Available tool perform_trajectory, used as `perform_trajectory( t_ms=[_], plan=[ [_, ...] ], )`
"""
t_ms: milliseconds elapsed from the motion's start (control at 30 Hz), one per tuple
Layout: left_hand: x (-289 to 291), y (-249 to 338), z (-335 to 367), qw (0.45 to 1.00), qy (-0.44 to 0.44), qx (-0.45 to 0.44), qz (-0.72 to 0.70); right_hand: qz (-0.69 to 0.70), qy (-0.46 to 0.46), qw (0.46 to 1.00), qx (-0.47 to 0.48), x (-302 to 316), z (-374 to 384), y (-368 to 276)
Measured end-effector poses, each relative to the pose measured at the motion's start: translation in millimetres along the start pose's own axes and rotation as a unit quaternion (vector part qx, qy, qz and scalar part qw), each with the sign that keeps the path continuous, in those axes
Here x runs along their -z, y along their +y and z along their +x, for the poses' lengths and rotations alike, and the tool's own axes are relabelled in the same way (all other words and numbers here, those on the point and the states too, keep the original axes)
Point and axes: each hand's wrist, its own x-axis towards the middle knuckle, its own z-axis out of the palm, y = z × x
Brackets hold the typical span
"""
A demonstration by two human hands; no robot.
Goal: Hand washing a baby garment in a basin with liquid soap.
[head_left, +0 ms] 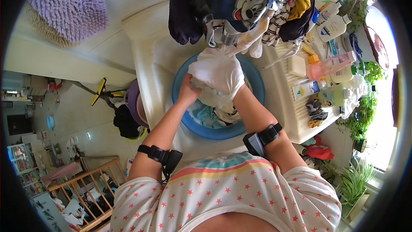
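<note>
A wet-looking white cloth garment (214,71) is held up over a round blue basin (177,83). On its left side my left hand (189,90) is closed on the edge of the cloth. My right hand (240,94) reaches up into the garment, which covers its fingers; only the wrist side shows. Below both hands, light blue cloth (204,114) and a cream cloth with dark marks (227,114) lie in the basin. The basin stands in a cream-coloured laundry sink (150,66).
Piled clothes (240,4) hang over the sink's far side. On the ribbed ledge (279,73) at right stand a soap bar (297,66), a pink bottle (332,65) and several other bottles. A purple bucket (134,103) is left of the sink, a lilac shaggy mat (71,8) far left.
</note>
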Motion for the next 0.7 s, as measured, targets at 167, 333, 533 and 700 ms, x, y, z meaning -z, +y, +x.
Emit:
perform_trajectory(
  t_ms=[167,333,533,700],
  plan=[
    [-47.6,-18.2,-4.7,0.984,0.003,-0.167,-0.066,0.077,-0.053,0.995,0.017,-7.9,-1.2,-6.9],
    [-59.0,14.5,-23.9,0.984,-0.138,-0.052,-0.104,0.727,0.022,0.636,-0.256,-21.0,-20.5,12.2],
    [-36.8,-4.1,-18.6,0.959,-0.237,0.055,-0.146,0.928,-0.104,0.095,-0.346,-28.7,-42.3,27.8],
    [-35.8,5.1,-25.3,0.959,-0.22,0.065,-0.164,0.835,-0.011,0.238,-0.497,-15.1,-38.3,11.3]
  ],
)
